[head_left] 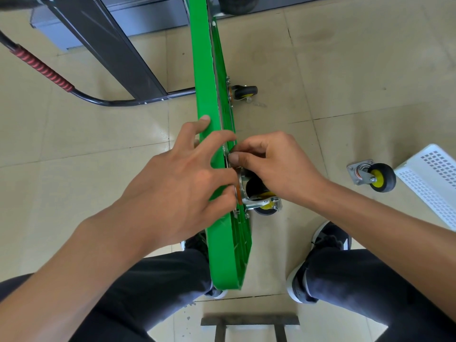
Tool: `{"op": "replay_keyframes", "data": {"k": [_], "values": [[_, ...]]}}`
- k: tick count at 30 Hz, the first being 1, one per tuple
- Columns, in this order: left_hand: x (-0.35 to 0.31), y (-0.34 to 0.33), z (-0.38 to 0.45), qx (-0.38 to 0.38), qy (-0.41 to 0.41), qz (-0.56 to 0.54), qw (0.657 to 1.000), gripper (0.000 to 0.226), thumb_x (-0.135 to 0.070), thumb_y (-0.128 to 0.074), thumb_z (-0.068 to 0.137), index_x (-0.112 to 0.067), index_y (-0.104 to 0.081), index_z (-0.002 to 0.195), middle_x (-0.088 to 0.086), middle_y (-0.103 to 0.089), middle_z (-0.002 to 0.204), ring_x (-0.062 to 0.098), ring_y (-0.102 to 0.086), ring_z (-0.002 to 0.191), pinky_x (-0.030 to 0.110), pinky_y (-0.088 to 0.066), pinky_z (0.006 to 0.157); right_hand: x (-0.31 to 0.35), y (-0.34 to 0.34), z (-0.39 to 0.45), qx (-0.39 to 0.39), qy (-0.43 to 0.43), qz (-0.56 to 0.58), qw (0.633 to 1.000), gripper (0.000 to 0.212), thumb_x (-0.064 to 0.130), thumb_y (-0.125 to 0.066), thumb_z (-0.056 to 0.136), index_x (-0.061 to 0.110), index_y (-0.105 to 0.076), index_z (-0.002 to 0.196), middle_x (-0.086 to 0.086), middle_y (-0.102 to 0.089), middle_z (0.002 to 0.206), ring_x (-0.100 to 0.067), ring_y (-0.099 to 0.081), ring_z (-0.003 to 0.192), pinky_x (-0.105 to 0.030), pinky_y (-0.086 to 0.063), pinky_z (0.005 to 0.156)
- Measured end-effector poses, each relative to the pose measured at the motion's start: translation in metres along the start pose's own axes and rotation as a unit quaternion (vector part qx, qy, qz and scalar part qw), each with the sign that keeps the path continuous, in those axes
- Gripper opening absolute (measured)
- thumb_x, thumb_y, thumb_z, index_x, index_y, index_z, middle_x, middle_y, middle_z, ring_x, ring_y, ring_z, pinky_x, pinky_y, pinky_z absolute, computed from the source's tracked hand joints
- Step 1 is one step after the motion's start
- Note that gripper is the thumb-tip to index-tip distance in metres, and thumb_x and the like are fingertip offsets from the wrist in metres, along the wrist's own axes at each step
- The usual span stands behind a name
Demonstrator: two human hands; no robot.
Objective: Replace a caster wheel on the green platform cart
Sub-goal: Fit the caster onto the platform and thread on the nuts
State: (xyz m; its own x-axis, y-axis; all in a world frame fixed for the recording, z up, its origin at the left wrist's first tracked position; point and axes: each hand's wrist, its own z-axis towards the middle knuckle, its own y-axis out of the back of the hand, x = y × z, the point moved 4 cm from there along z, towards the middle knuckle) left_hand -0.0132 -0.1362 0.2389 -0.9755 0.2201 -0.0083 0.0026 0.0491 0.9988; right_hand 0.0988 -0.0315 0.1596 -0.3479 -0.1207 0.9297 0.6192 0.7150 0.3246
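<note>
The green platform cart (206, 77) stands on its edge between my knees, its underside facing right. A caster wheel (265, 202) with a black tyre, yellow hub and metal bracket sits against the underside near me. My left hand (177, 186) lies across the cart's edge, fingers pressing by the caster's mounting plate. My right hand (274, 166) pinches a small fastener at the plate's upper corner; the fastener itself is mostly hidden by my fingertips. A second mounted caster (243, 93) is farther up. A loose caster wheel (373, 177) lies on the floor to the right.
A white perforated plastic basket (429, 181) sits on the tile floor at the right edge. The cart's black handle with a red grip (44, 69) extends left. A dark metal cabinet base (103, 43) stands behind. A dark stool frame (249, 322) is below. My shoes flank the cart.
</note>
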Motion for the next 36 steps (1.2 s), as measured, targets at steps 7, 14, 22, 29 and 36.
{"op": "replay_keyframes", "data": {"k": [7, 14, 22, 29, 36], "values": [[-0.0003, 0.0000, -0.0003, 0.002, 0.000, 0.002, 1.000, 0.039, -0.047, -0.035, 0.094, -0.034, -0.072, 0.088, 0.007, -0.048, 0.143, 0.043, -0.036, 0.138, 0.038, -0.054, 0.051, 0.0009, 0.0018, -0.0005, 0.005, 0.003, -0.031, 0.999, 0.042, 0.037, -0.064, 0.097, 0.001, -0.070, 0.076, -0.022, -0.057, 0.064, -0.028, -0.044, 0.054, -0.033, -0.033, 0.052], [0.0000, 0.0000, 0.0002, 0.001, -0.001, -0.006, 1.000, 0.040, -0.048, -0.034, 0.094, -0.033, -0.072, 0.089, 0.008, -0.049, 0.141, 0.043, -0.037, 0.138, 0.037, -0.052, 0.048, 0.0026, 0.0028, 0.0003, 0.017, -0.007, 0.006, 1.000, 0.019, 0.011, -0.078, 0.084, 0.020, -0.073, 0.100, 0.006, -0.075, 0.084, -0.005, -0.071, 0.078, -0.028, -0.058, 0.077], [-0.0001, -0.0002, 0.0003, 0.002, -0.001, -0.004, 1.000, 0.039, -0.047, -0.035, 0.094, -0.034, -0.072, 0.089, 0.008, -0.048, 0.141, 0.044, -0.036, 0.137, 0.036, -0.051, 0.046, 0.0095, 0.0012, -0.0025, 0.012, 0.046, -0.061, 0.997, 0.012, 0.008, -0.072, 0.089, 0.017, -0.074, 0.098, 0.007, -0.075, 0.087, 0.001, -0.069, 0.081, -0.021, -0.055, 0.080], [0.0004, -0.0008, 0.0001, 0.003, 0.000, -0.007, 1.000, 0.039, -0.046, -0.035, 0.094, -0.034, -0.071, 0.089, 0.007, -0.048, 0.141, 0.043, -0.035, 0.138, 0.036, -0.051, 0.047, 0.0098, 0.0006, -0.0028, 0.010, 0.066, -0.074, 0.995, 0.011, 0.010, -0.071, 0.089, 0.014, -0.074, 0.100, 0.007, -0.074, 0.086, -0.002, -0.068, 0.081, -0.025, -0.055, 0.081], [0.0001, -0.0015, 0.0001, 0.005, 0.002, -0.005, 1.000, 0.041, -0.047, -0.033, 0.094, -0.033, -0.071, 0.088, 0.007, -0.048, 0.141, 0.044, -0.036, 0.138, 0.036, -0.050, 0.046, 0.0094, 0.0022, -0.0031, -0.011, 0.067, -0.051, 0.996, 0.017, 0.005, -0.075, 0.085, 0.016, -0.076, 0.097, 0.014, -0.072, 0.085, 0.002, -0.067, 0.082, -0.015, -0.052, 0.081]]}}
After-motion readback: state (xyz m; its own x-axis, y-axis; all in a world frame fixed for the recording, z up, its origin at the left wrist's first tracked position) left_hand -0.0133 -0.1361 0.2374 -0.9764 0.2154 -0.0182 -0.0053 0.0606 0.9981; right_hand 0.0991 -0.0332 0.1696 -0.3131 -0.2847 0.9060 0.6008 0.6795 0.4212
